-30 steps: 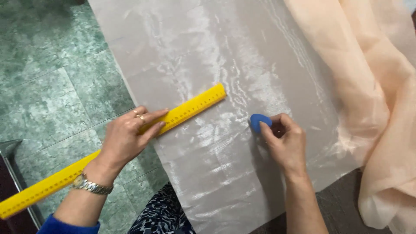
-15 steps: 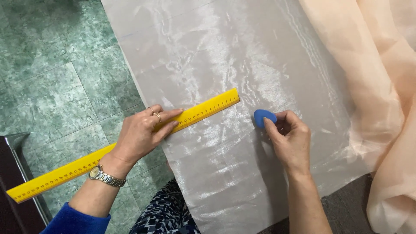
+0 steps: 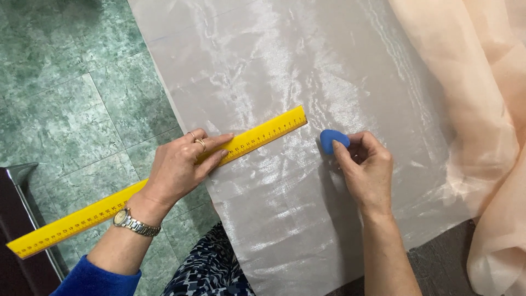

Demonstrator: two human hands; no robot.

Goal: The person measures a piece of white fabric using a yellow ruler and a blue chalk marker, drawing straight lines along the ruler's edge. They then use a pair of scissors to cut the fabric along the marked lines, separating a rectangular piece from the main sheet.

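A long yellow ruler (image 3: 263, 134) lies slanted across the left edge of a shiny pale grey sheet of fabric (image 3: 285, 71). My left hand (image 3: 181, 167) grips the ruler near its middle, fingers pressing on top; it wears rings and a metal wristwatch. My right hand (image 3: 367, 170) pinches a flat blue piece of tailor's chalk (image 3: 330, 140) against the fabric, just right of the ruler's far end. The ruler's lower end sticks out over the floor.
Peach sheer fabric (image 3: 482, 109) is bunched along the right side. Green marbled floor tiles (image 3: 66, 98) show at the left. A dark furniture edge with a metal leg (image 3: 22, 219) sits at the lower left. A dark patterned garment (image 3: 208, 274) shows at the bottom centre.
The view has shifted slightly. Both hands sit a little lower in the frame; ruler and chalk keep about the same place on the fabric.
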